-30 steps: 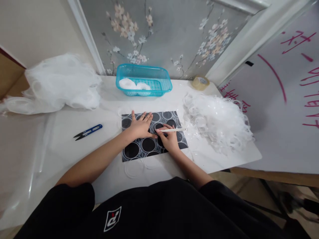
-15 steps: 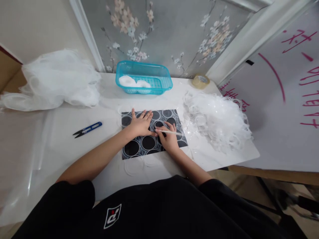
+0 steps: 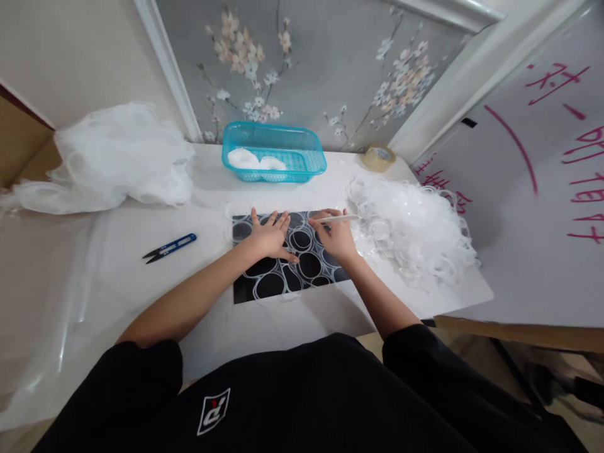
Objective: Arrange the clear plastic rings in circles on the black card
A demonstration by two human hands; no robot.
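A black mat (image 3: 245, 290) lies on the white table (image 3: 302, 314), covered by a clear sheet of cut-out rings (image 3: 302, 240). My left hand (image 3: 268, 238) rests flat on the sheet with its fingers spread. To its right, my right hand (image 3: 336, 234) is closed round a thin white stick-like tool (image 3: 342, 218), held near the mat's far right edge. The tool's shaft points right, toward the pile of clear rings (image 3: 415, 229).
A turquoise basket (image 3: 302, 157) with white stacked pieces stands at the back. Blue thread snips (image 3: 170, 247) lie to the left. A heap of white plastic (image 3: 113, 160) fills the far left, a tape roll (image 3: 379, 157) sits far right. A board with pink writing (image 3: 542, 189) leans at the right.
My right hand has lifted away from the middle of the mat toward its far right edge with the tool. The rings on the mat look shifted. My left hand stays put.
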